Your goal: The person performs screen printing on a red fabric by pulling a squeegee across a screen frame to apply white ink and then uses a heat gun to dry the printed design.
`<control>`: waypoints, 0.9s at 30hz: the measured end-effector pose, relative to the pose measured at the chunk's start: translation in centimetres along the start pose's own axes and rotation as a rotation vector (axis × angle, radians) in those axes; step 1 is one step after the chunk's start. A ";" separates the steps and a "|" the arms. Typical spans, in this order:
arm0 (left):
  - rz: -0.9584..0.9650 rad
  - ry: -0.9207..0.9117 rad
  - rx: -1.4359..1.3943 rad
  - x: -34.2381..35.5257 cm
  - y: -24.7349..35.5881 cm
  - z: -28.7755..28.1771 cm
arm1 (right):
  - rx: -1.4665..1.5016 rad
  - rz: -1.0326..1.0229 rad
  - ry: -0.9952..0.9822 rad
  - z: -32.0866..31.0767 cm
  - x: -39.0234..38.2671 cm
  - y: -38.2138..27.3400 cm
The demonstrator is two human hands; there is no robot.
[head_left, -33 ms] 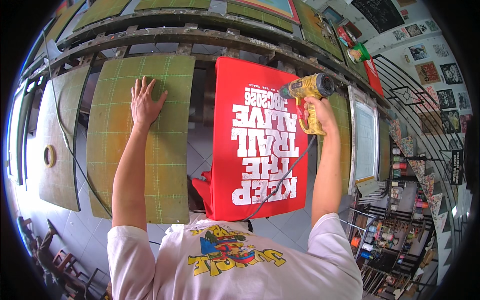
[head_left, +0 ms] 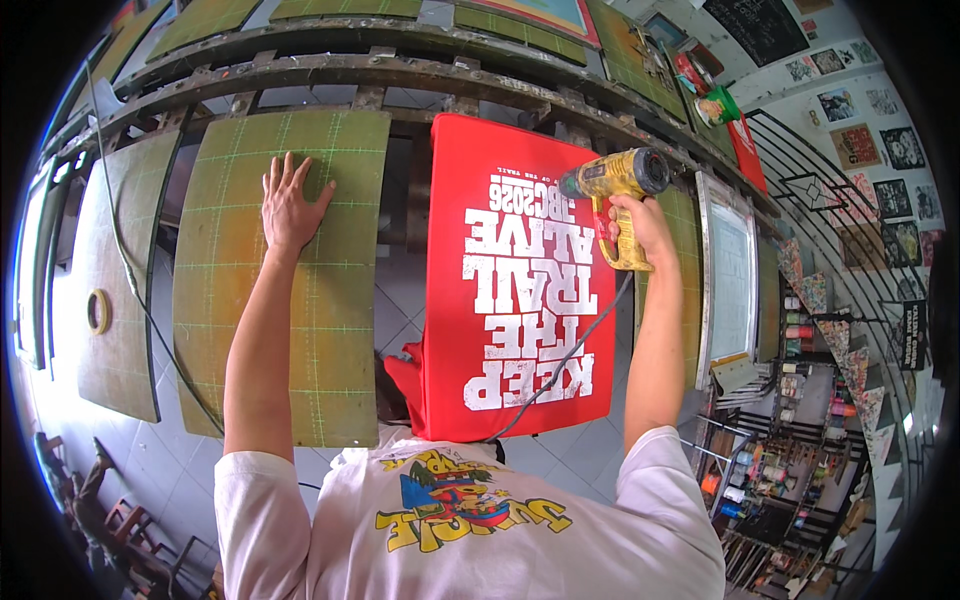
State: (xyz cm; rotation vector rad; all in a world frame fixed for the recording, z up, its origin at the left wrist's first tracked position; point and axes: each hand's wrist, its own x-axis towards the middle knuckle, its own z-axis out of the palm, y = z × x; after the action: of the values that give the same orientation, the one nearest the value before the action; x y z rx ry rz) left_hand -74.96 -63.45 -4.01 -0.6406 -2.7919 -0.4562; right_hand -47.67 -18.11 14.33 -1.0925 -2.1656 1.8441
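My left hand [head_left: 293, 212] lies flat, fingers spread, on the upper part of an olive-brown board [head_left: 335, 355] marked with green grid lines. My right hand [head_left: 643, 228] is wrapped round the handle of a worn yellow heat gun [head_left: 612, 175]. Its dark nozzle points left, over the upper right part of a red T-shirt [head_left: 455, 165]. The shirt is stretched over a board, and bold white lettering, upside down from here, covers its front. From the handle a grey cord [head_left: 565, 362] runs down across the print toward my body.
Dark metal rails [head_left: 330, 72] run behind the boards. At far left a paler board [head_left: 125, 250] carries a tape roll [head_left: 98, 312]. Right of the shirt stands a framed screen [head_left: 731, 270]. Beyond are a stair railing [head_left: 835, 190] and a rack of bottles [head_left: 765, 475].
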 end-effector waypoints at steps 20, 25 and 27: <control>-0.002 -0.002 0.001 0.0 -0.1 0.1 | 0.018 0.033 0.048 -2.3 -0.2 1.1; -0.005 -0.004 -0.001 -0.1 -0.1 -0.1 | 0.013 0.060 0.053 -2.4 -1.3 0.9; -0.011 -0.015 -0.006 -0.2 0.3 -0.2 | 0.021 0.067 0.078 -2.5 -1.7 0.9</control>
State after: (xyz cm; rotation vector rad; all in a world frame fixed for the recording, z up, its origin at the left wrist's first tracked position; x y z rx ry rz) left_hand -74.64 -63.34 -3.85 -0.6325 -2.8112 -0.4647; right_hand -44.75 -17.04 14.77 -1.2253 -2.0874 1.8137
